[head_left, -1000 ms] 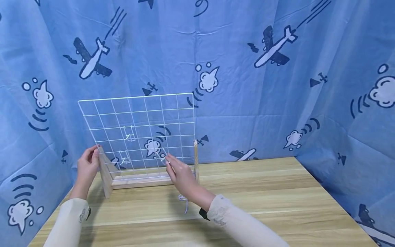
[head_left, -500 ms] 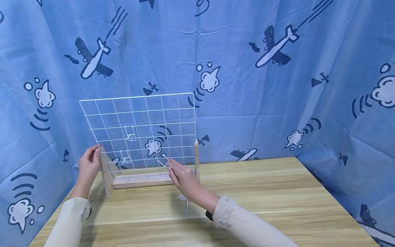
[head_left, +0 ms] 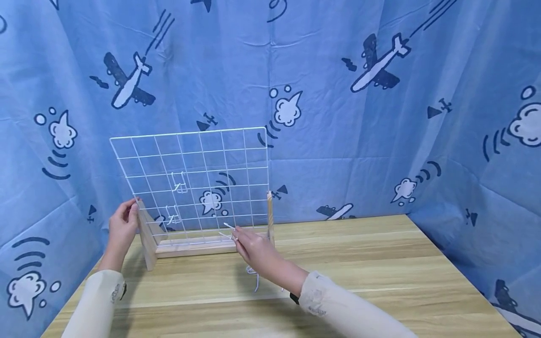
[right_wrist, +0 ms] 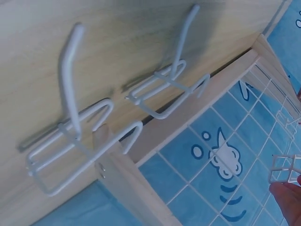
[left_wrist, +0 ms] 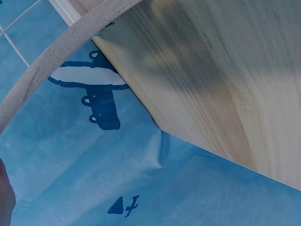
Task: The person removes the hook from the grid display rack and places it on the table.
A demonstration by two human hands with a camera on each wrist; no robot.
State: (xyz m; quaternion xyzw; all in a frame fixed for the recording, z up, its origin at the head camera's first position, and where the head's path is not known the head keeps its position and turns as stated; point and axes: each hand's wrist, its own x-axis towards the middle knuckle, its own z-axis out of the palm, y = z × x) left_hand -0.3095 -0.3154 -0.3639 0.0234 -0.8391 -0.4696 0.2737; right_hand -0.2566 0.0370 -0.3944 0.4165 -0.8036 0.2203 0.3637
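Note:
A white wire grid panel [head_left: 213, 172] stands in a wooden stand [head_left: 186, 252] at the table's back left. My left hand [head_left: 121, 224] pinches the top of the stand's left upright, beside the grid's edge. With fingertips, my right hand [head_left: 258, 249] pinches a white wire hook [head_left: 228, 226] in front of the grid's lower right; its prongs point up and left. The right wrist view shows this hook [right_wrist: 273, 169] at the right edge, partly cut off. Two similar hooks hang on the grid's left half, an upper hook [head_left: 181, 191] and a lower hook [head_left: 172, 219].
Two loose wire hooks lie on the wooden table [head_left: 359, 272], a nearer hook [right_wrist: 68, 84] and a farther hook [right_wrist: 182, 42], partly hidden behind my right forearm in the head view. A blue curtain [head_left: 321, 141] with airplane prints surrounds the table's back and sides.
My right hand has moved down and slightly right, carrying the wire hook lower in front of the grid and changing its tilt. My left hand keeps its place on the upright.

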